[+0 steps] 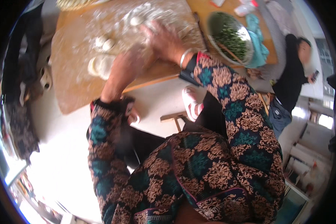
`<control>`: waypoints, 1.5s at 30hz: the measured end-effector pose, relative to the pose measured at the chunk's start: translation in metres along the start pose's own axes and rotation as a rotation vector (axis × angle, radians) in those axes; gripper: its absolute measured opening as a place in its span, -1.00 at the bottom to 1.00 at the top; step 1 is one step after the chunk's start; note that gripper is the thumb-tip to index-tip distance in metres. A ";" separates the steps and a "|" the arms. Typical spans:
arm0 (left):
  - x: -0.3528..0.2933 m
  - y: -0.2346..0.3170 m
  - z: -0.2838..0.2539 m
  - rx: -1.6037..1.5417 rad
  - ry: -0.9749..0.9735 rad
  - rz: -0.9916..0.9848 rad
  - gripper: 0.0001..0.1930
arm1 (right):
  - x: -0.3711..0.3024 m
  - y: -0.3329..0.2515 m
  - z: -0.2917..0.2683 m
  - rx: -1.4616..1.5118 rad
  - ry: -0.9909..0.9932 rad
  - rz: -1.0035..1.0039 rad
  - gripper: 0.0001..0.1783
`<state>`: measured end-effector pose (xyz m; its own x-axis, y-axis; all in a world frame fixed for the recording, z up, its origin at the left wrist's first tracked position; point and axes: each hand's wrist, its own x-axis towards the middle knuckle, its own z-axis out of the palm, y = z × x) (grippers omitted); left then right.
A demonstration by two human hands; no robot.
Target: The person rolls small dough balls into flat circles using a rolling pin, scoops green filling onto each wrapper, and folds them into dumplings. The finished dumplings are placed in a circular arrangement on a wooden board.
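My right hand (165, 40) is over the floured wooden board (72, 74), its fingers stretched toward the far left. Near its fingertips lies a round piece of white dough (137, 21). My left hand (130, 62), smeared by motion, hovers low over the near part of the board; its fingers cannot be made out. Just left of it are flattened dough rounds (102, 66), partly covered by the hand. Small dough balls (108, 44) sit beyond them. Whatever may be under either palm is hidden.
A metal bowl of chopped greens (229, 35) with a wooden stick (229, 53) in it stands right of the board. Beside it lies a teal cloth (258, 44). A person in dark clothes (289, 80) is at the right. A wooden stool (174, 117) stands below the table edge.
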<state>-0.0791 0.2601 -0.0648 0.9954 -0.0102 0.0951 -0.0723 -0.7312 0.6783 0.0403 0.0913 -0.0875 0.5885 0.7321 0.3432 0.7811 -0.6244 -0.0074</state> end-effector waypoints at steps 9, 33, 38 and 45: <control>0.014 0.012 0.003 -0.057 0.008 -0.024 -0.79 | -0.052 0.019 -0.028 0.007 -0.118 -0.186 -0.40; 0.028 -0.008 0.015 0.271 -0.063 0.078 -0.70 | 0.022 -0.010 0.006 0.224 0.122 -0.017 -0.39; 0.013 -0.024 0.035 0.171 0.107 -0.075 -0.79 | -0.056 0.012 -0.033 0.107 -0.269 -0.136 -0.46; 0.017 0.004 0.020 0.100 0.087 -0.038 -0.77 | 0.031 0.003 -0.013 0.204 -0.072 -0.053 -0.42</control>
<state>-0.0612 0.2436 -0.0752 0.9878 0.0752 0.1364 -0.0234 -0.7943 0.6071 0.0579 0.1087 -0.0643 0.5528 0.7848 0.2802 0.8333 -0.5215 -0.1833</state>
